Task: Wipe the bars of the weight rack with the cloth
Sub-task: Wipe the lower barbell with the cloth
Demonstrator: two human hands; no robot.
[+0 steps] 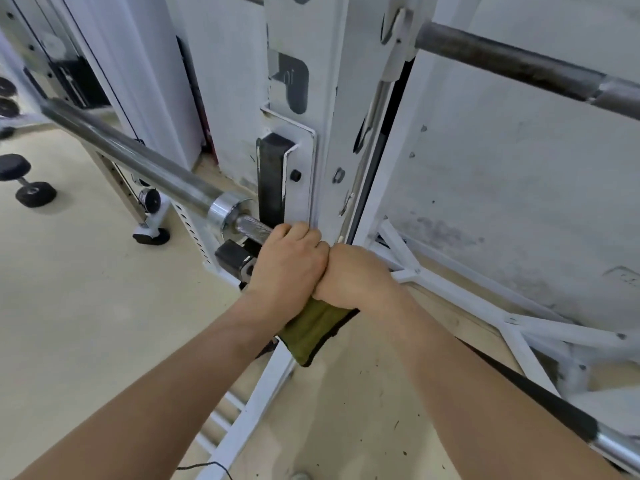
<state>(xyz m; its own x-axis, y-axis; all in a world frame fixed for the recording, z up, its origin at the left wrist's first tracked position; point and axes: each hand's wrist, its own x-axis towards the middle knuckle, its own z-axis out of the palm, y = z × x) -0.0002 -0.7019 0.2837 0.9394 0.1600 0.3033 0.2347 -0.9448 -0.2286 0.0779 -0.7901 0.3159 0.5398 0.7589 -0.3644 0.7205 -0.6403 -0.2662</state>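
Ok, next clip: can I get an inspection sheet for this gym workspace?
Surface: beige floor, dark specks near the rack base.
Job's things: green cloth hangs below the hands; barbell at the white rack upright.
Clutter: dumbbell on the floor, far left.
Grippers: left hand grips the barbell shaft beside the collar; right hand touches it, gripping the cloth.
Cables: thin black cord on the floor, bottom edge.
Surroundings: second bar upper right; scuffed white wall.
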